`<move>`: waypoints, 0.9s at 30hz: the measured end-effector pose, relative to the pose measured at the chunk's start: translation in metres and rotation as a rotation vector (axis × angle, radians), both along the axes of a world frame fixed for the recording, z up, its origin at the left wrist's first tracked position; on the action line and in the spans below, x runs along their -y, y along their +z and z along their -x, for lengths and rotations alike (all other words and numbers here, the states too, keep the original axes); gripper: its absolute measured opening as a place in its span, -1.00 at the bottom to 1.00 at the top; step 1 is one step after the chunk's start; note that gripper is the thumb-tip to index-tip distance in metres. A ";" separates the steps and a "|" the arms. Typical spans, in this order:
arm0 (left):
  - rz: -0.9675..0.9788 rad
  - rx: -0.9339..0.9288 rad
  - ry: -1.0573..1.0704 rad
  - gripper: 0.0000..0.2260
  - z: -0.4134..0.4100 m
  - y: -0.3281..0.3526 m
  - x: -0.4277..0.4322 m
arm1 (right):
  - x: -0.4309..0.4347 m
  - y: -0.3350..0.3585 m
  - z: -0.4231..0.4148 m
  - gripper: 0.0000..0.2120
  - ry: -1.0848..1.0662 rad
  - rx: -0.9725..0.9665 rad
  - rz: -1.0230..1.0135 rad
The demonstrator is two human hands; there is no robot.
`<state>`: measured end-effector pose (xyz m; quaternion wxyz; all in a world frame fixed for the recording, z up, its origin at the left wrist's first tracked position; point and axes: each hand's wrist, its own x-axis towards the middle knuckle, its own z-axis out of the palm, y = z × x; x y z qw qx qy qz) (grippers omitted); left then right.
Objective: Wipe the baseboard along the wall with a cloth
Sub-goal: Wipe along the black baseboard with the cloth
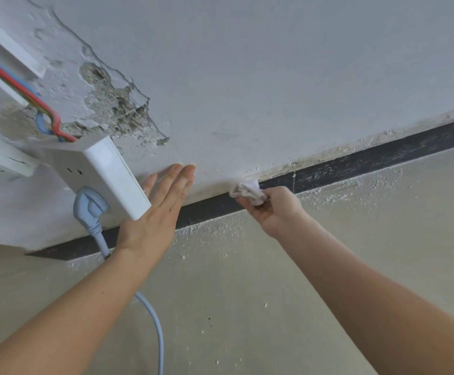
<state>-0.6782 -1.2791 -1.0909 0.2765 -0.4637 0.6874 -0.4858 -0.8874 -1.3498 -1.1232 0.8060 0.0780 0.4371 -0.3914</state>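
The right hand (272, 209) grips a crumpled white cloth (249, 192) against the dark baseboard strip (356, 163), whose dusty right stretch looks unwiped, while the left hand (157, 209) rests flat, open and empty on the grey plaster wall (274, 77).

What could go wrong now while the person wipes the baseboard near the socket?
1. The left hand rests on the wall beside the socket with its plug; it may bump them.
2. The cloth in the right hand may knock crumbling plaster above the baseboard onto the floor.
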 end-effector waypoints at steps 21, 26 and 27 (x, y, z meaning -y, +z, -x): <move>0.033 -0.218 -0.274 -0.32 0.083 -0.013 0.070 | -0.005 -0.052 0.004 -0.62 0.159 -0.226 0.041; 0.025 -0.223 -0.325 -0.30 0.078 -0.008 0.075 | 0.020 -0.053 0.037 -0.69 0.102 -0.373 0.075; 0.028 -0.208 -0.322 -0.30 0.077 -0.009 0.075 | 0.024 -0.052 0.049 -0.76 0.077 -0.403 0.076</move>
